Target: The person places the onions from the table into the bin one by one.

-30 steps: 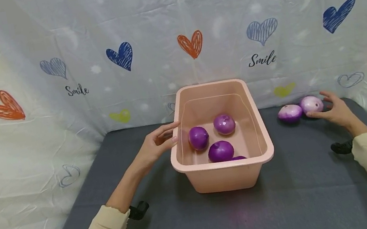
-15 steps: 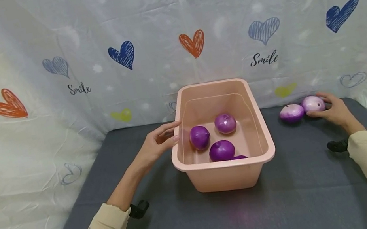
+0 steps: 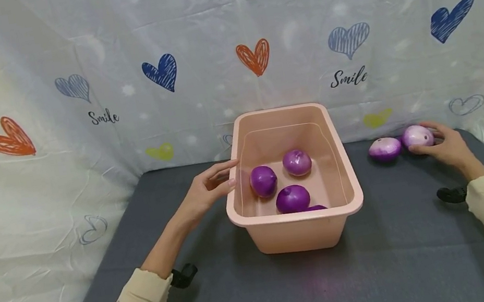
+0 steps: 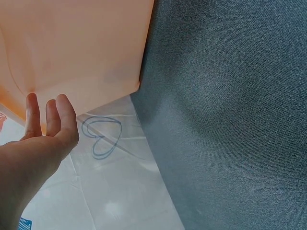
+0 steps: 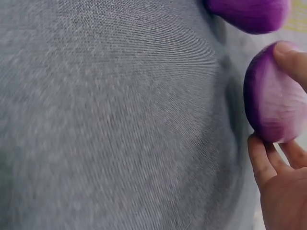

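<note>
At the far right of the table my right hand (image 3: 450, 147) holds a purple-and-white onion (image 3: 417, 136) between thumb and fingers. The right wrist view shows the thumb on one end of this onion (image 5: 273, 96) and fingertips at the other, close over the cloth. Just left of it lies a second onion (image 3: 385, 149), pale on top. My left hand (image 3: 205, 188) touches the left rim of a peach plastic bin (image 3: 302, 234) with loosely extended fingers. Inside the bin are several purple onions (image 3: 292, 199), one mostly hidden behind the near rim.
A dark grey cloth (image 3: 397, 263) covers the table. White sheeting (image 3: 193, 21) printed with hearts hangs right behind the bin and along both sides. The bin stands at the middle, between the two arms.
My right hand has closed its thumb and fingers around the right-hand onion and shifted it slightly right, away from its neighbour. The left hand has stayed at the bin's rim.
</note>
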The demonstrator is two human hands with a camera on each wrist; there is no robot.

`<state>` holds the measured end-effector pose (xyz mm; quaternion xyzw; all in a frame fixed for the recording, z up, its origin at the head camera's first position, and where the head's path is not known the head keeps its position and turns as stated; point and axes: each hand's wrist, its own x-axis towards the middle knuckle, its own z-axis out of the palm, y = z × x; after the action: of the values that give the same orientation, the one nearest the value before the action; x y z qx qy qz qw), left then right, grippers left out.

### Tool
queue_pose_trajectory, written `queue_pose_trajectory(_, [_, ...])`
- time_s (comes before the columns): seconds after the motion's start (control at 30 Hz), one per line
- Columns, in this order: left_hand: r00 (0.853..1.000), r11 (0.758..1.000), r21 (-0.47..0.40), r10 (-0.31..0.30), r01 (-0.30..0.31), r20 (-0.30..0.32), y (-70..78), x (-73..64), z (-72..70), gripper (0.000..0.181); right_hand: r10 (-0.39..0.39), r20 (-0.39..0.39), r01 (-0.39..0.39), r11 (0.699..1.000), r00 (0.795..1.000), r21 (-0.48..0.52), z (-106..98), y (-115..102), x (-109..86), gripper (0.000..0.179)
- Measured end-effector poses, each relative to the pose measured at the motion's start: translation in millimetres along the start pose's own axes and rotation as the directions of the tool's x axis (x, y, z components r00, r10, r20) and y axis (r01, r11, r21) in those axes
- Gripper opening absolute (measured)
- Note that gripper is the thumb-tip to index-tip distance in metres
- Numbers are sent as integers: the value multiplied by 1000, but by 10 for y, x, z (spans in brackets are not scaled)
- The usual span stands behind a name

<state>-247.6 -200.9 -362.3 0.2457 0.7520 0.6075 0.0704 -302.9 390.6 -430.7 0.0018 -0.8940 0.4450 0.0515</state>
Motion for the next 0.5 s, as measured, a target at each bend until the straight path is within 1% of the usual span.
queue_pose_trajectory(0.23, [1000,1000,0,12,-12,7,-19,11,4,51,-2,-8,2,1000,1000,29,-74,26,-132,87])
queue_pose_trajectory(0.5, [1000,1000,7,12,-12,8,-37,31,-15,51,-9,17,7,990,1000,143,-133,-2,-237,79])
